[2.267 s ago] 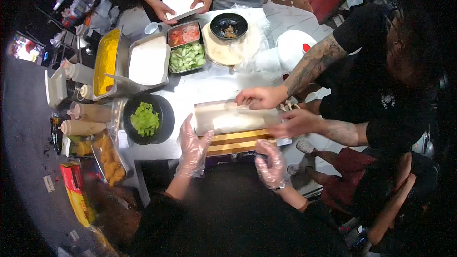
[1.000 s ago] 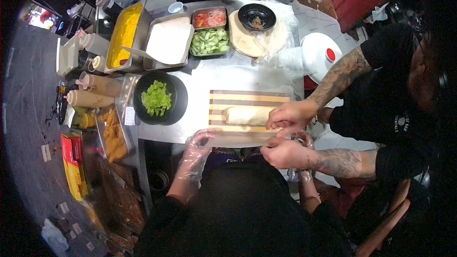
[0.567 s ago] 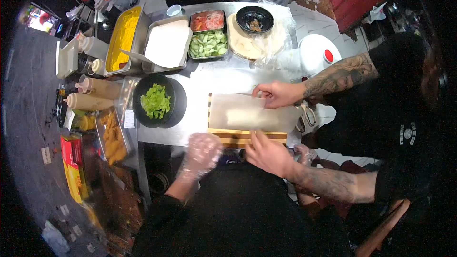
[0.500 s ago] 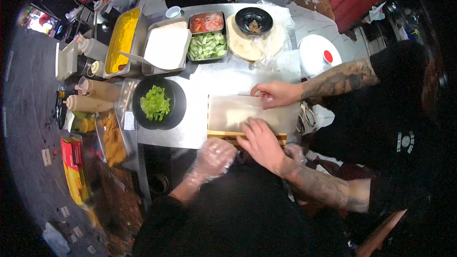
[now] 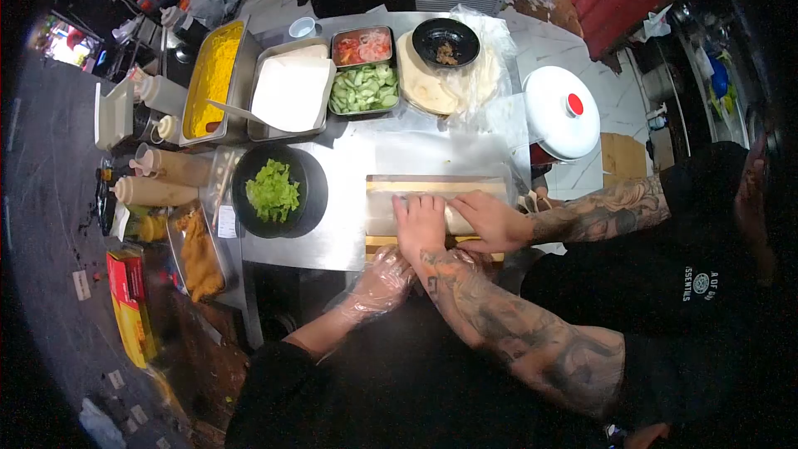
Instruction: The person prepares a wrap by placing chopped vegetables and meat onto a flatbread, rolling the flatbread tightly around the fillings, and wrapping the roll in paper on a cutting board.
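Observation:
My left hand [image 5: 381,284], in a clear plastic glove, is at the front edge of a wooden board [image 5: 378,242]. Its fingers are curled together, and whatever they hold, if anything, is hidden. Of my right hand [image 5: 475,259], also gloved, only a little shows behind a co-worker's forearm, near the same edge; its fingers are covered. On the board lies a roll in pale, translucent wrap [image 5: 382,204]. Both bare hands of the co-worker press on it, the co-worker's left hand [image 5: 421,224] near the middle and right hand [image 5: 495,220] towards the right end.
A black plate of lettuce [image 5: 309,199] stands left of the board. Behind are a tray of yellow food [image 5: 218,83], white sheets [image 5: 291,91], cucumber [image 5: 363,87], tomato [image 5: 362,46], flatbreads [image 5: 424,87] and a black bowl [image 5: 446,37]. A white-lidded pot [image 5: 553,125] is on the right.
The co-worker's hands have rolled the flat sheet into a cylinder towards the board's front. My left hand has moved slightly right to the board edge; my right hand has moved left behind the forearm.

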A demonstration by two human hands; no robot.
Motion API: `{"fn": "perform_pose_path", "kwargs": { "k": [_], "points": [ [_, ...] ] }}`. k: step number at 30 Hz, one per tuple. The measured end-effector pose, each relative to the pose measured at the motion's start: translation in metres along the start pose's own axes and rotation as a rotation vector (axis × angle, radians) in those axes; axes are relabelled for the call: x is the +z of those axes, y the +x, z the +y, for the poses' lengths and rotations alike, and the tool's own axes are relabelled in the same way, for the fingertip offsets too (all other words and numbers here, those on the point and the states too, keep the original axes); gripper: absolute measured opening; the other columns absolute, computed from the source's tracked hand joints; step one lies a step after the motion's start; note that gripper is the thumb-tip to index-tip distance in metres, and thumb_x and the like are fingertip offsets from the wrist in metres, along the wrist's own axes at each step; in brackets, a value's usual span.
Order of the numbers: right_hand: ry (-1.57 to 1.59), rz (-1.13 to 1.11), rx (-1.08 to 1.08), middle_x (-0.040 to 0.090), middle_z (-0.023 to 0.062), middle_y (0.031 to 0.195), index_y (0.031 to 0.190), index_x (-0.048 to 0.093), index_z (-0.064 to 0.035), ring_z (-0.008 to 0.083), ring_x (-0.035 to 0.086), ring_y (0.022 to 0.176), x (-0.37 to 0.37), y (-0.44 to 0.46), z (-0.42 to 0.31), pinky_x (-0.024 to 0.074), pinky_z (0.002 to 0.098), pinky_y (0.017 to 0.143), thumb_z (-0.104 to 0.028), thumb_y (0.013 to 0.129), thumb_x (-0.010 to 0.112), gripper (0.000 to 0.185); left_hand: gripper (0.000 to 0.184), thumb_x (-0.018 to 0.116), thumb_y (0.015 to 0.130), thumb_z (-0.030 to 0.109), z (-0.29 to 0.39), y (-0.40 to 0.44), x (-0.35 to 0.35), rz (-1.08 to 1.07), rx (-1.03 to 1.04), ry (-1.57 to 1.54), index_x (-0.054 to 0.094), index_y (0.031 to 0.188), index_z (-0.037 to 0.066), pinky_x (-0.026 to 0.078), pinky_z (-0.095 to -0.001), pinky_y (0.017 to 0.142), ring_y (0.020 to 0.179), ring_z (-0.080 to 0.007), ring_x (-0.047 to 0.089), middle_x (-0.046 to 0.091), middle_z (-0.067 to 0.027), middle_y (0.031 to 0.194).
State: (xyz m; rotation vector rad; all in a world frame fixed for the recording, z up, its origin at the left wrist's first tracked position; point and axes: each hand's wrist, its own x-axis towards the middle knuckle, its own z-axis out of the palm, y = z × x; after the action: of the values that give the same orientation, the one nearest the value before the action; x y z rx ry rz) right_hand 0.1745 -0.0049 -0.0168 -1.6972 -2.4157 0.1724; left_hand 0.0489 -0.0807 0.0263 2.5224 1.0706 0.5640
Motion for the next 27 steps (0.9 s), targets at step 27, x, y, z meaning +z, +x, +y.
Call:
{"fn": "perform_pose_path", "kwargs": {
  "k": [27],
  "points": [
    [0.076,-0.317,-0.412,0.061,0.0115,0.114,0.113,0.062,-0.0116,0.0299,0.063,0.095,-0.124,0.04,-0.011,0.048,0.043,0.085,-0.019,0.086,0.053,0.029,0.033,0.057,0.081,0.01,-0.037,-0.009,-0.028,-0.212,0.035,-0.214,0.061,0.112,0.001,0.043,-0.0499,0.095,0.108,-0.0336,0.058,0.062,-0.0164,0.112]
  ]
}}
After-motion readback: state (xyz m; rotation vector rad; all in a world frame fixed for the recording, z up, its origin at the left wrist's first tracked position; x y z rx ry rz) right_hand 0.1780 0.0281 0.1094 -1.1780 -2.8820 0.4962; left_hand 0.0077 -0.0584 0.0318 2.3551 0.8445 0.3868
